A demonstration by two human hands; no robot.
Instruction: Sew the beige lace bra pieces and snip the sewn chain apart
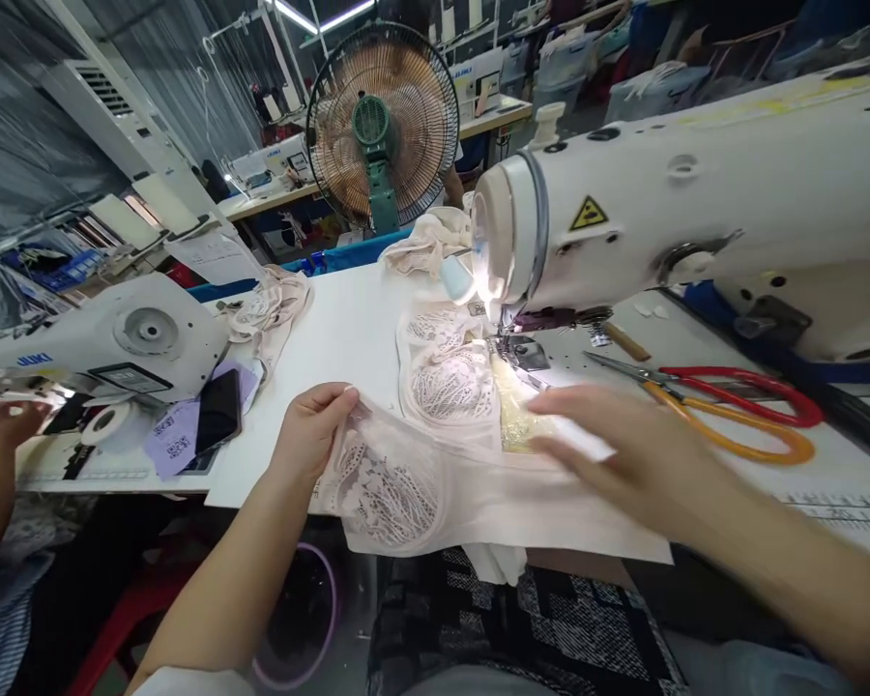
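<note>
A pale pink lace bra (471,493) lies across the white sewing table, one lace cup near the needle and the other at the front edge. My left hand (317,425) pinches the bra's upper edge beside the nearer cup, thumb on top. Motion blurs my right hand (623,449); its thumb and fingers are apart, over the bra band and beside a yellowish patch (516,411). I see nothing clearly gripped in it. The lit presser foot (504,343) of the white sewing machine (623,193) sits at the far cup's edge.
Scissors (732,396) with red and orange handles lie on the right. A large fan (384,126) stands behind the table. At left are a phone (218,411), purple paper labels (174,435), another sewing machine (137,333) and a co-worker's hand (13,420). Pale garments (431,242) lie behind.
</note>
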